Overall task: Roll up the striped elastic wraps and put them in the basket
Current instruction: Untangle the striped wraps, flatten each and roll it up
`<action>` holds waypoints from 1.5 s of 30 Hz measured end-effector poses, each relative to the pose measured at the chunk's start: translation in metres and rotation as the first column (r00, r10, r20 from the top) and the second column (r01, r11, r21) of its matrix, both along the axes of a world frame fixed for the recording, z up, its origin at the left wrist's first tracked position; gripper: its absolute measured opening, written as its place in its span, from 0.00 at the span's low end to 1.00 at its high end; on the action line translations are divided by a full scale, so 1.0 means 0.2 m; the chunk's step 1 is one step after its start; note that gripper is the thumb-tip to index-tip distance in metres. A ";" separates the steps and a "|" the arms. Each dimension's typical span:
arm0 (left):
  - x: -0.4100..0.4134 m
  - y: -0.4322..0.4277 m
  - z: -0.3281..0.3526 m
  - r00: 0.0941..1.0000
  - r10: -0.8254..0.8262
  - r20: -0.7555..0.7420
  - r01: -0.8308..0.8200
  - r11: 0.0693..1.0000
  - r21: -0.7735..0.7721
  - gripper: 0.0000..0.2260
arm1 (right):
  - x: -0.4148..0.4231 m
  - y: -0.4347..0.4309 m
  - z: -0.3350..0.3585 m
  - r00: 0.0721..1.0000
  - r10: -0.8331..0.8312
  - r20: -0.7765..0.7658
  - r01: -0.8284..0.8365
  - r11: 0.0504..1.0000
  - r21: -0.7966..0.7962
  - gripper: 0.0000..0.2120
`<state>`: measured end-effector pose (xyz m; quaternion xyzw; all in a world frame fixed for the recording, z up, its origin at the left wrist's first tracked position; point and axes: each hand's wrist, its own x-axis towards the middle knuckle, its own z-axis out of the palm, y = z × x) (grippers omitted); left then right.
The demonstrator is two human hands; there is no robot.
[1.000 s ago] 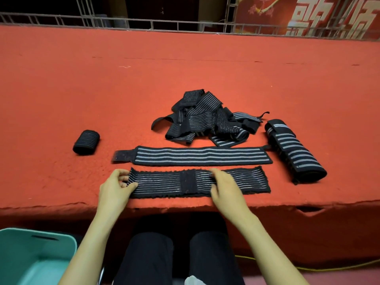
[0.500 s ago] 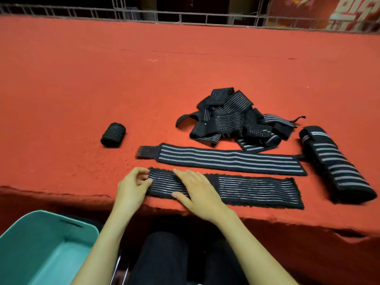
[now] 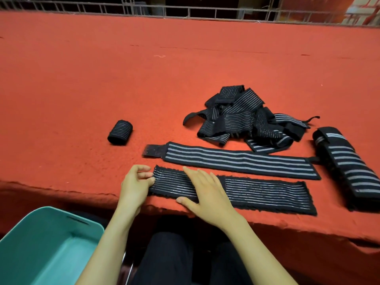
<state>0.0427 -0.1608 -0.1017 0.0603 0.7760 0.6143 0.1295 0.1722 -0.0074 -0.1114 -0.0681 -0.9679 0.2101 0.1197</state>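
Our left hand (image 3: 134, 187) pinches the left end of the near wrap (image 3: 267, 192). Our right hand (image 3: 205, 195) presses flat on it, fingers straight.

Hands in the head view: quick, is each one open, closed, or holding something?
Left hand: fingers curled, pinching the left end of the near wrap.
Right hand: open, pressing flat on the same wrap.

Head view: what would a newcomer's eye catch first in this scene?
The red table dominates, with a tangled pile of striped wraps right of centre. At the near edge, the left hand pinches the end of a flat wrap while the right hand presses it; a teal basket sits lower left.
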 end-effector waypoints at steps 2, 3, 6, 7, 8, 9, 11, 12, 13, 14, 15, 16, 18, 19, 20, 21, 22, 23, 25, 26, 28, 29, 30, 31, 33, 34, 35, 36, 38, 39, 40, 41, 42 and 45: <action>0.00 0.00 -0.01 1.000 0.008 0.012 -0.009 1.000 0.019 0.13 | 0.00 0.00 0.00 0.999 0.003 0.039 -0.002 1.000 -0.003 0.36; 0.00 0.00 -0.01 1.000 0.013 0.022 -0.014 1.000 0.027 0.13 | 0.00 0.01 0.00 0.999 0.000 0.047 0.000 1.000 -0.004 0.36; 0.00 0.00 0.01 0.999 0.021 0.041 -0.023 0.999 0.032 0.13 | 0.00 0.00 -0.01 0.999 -0.016 0.050 0.015 1.000 0.004 0.35; 0.01 0.00 0.02 1.000 0.023 0.014 -0.023 1.000 -0.001 0.12 | 0.00 0.00 -0.01 0.998 -0.010 0.058 0.010 1.000 0.015 0.34; 0.02 0.01 0.02 0.998 0.019 -0.056 -0.023 0.997 -0.079 0.12 | 0.01 0.00 -0.01 0.998 0.005 0.066 -0.008 0.999 0.032 0.33; 0.03 0.02 0.02 0.987 0.000 -0.161 -0.031 0.982 -0.188 0.11 | 0.01 -0.01 -0.01 0.997 0.027 0.077 -0.031 0.998 0.049 0.31; 0.06 0.04 0.01 0.921 -0.081 -0.381 -0.081 0.916 -0.392 0.09 | 0.02 -0.01 -0.01 0.992 0.061 0.115 -0.069 0.995 0.065 0.28; 0.07 0.04 0.00 0.889 -0.113 -0.444 -0.114 0.884 -0.453 0.08 | 0.03 -0.01 -0.01 0.990 0.067 0.127 -0.076 0.995 0.064 0.28; 0.07 0.04 -0.01 0.879 -0.126 -0.461 -0.137 0.858 -0.496 0.07 | 0.03 -0.01 -0.01 0.989 0.067 0.132 -0.075 0.996 0.056 0.27; 0.07 0.03 -0.01 0.887 -0.128 -0.445 -0.143 0.838 -0.526 0.07 | 0.03 -0.01 -0.01 0.989 0.064 0.130 -0.070 0.996 0.045 0.27; 0.05 0.02 -0.01 0.902 -0.125 -0.414 -0.135 0.828 -0.545 0.07 | 0.03 -0.01 -0.01 0.990 0.059 0.129 -0.064 0.997 0.035 0.28; 0.04 0.01 -0.01 0.916 -0.124 -0.381 -0.119 0.824 -0.554 0.07 | 0.03 -0.01 -0.01 0.990 0.055 0.127 -0.059 0.998 0.028 0.28; 0.03 0.00 -0.01 0.932 -0.129 -0.339 -0.087 0.828 -0.553 0.08 | 0.02 -0.01 -0.01 0.991 0.047 0.124 -0.050 0.998 0.025 0.28; 0.03 -0.01 0.00 0.937 -0.135 -0.322 -0.070 0.831 -0.552 0.08 | 0.02 -0.01 -0.01 0.991 0.043 0.126 -0.046 0.999 0.023 0.28; 0.03 -0.01 0.00 0.941 -0.146 -0.305 -0.051 0.831 -0.554 0.09 | 0.02 -0.01 -0.01 0.991 0.041 0.128 -0.044 0.999 0.018 0.28; 0.04 -0.02 0.00 0.945 -0.155 -0.289 -0.033 0.832 -0.554 0.10 | 0.02 -0.01 -0.01 0.991 0.040 0.125 -0.042 0.999 0.013 0.26; 0.05 -0.02 0.01 0.949 -0.157 -0.274 -0.018 0.839 -0.545 0.10 | 0.02 -0.01 -0.01 0.992 0.043 0.117 -0.044 0.999 0.012 0.24; 0.05 -0.02 0.02 0.953 -0.148 -0.265 -0.013 0.853 -0.522 0.10 | 0.02 -0.01 -0.01 0.993 0.048 0.108 -0.050 0.999 0.017 0.23; 0.06 -0.02 0.05 0.958 -0.108 -0.264 -0.024 0.891 -0.453 0.09 | 0.02 -0.01 -0.02 0.994 0.060 0.093 -0.064 0.997 0.040 0.22; 0.07 -0.02 0.06 0.956 -0.090 -0.279 -0.037 0.908 -0.416 0.09 | 0.02 -0.01 -0.03 0.994 0.064 0.088 -0.069 0.996 0.054 0.24; 0.10 -0.01 0.07 0.927 -0.086 -0.365 -0.058 0.929 -0.366 0.09 | 0.02 -0.01 -0.04 0.994 0.068 0.081 -0.074 0.994 0.077 0.27; 0.12 0.00 0.06 0.896 -0.107 -0.430 -0.063 0.929 -0.364 0.09 | 0.02 0.00 -0.04 0.995 0.067 0.078 -0.074 0.994 0.083 0.28; 0.14 0.01 0.05 0.859 -0.139 -0.493 -0.064 0.926 -0.372 0.08 | 0.02 -0.01 -0.04 0.995 0.065 0.075 -0.071 0.994 0.083 0.27; 0.16 0.02 0.04 0.824 -0.170 -0.541 -0.062 0.921 -0.384 0.08 | 0.01 -0.01 -0.03 0.995 0.062 0.075 -0.068 0.994 0.081 0.26; 0.19 0.03 0.02 0.781 -0.214 -0.587 -0.060 0.909 -0.412 0.07 | 0.02 -0.01 -0.03 0.995 0.064 0.078 -0.069 0.995 0.071 0.25; 0.19 0.04 0.01 0.771 -0.226 -0.595 -0.063 0.903 -0.424 0.08 | 0.02 -0.01 -0.03 0.995 0.068 0.079 -0.073 0.995 0.061 0.26; 0.19 0.04 0.00 0.766 -0.237 -0.598 -0.065 0.896 -0.438 0.08 | 0.02 0.00 -0.03 0.994 0.071 0.082 -0.075 0.996 0.046 0.27; 0.19 0.05 0.00 0.764 -0.246 -0.596 -0.067 0.889 -0.453 0.07 | 0.03 0.01 -0.02 0.994 0.071 0.088 -0.074 0.997 0.032 0.29; 0.18 0.04 -0.01 0.771 -0.261 -0.581 -0.058 0.880 -0.472 0.07 | 0.04 0.05 -0.02 0.994 0.045 0.101 -0.048 0.999 0.025 0.31; 0.18 0.04 -0.01 0.782 -0.262 -0.566 -0.047 0.880 -0.472 0.07 | 0.05 0.07 -0.02 0.994 0.024 0.106 -0.026 0.999 0.024 0.32; 0.18 0.04 -0.02 0.797 -0.261 -0.545 -0.029 0.884 -0.467 0.08 | 0.06 0.09 -0.02 0.994 0.001 0.107 -0.002 1.000 0.013 0.31; 0.18 0.04 -0.01 0.815 -0.261 -0.518 -0.007 0.889 -0.458 0.09 | 0.07 0.12 -0.02 0.995 -0.019 0.103 0.020 1.000 -0.006 0.31; 0.18 0.04 -0.01 0.836 -0.261 -0.482 0.018 0.892 -0.452 0.11 | 0.09 0.15 -0.01 0.995 -0.033 0.099 0.035 0.999 -0.027 0.30; 0.15 0.04 0.00 0.881 -0.280 -0.381 0.084 0.886 -0.456 0.09 | 0.12 0.20 -0.01 0.996 -0.039 0.085 0.045 0.997 -0.061 0.29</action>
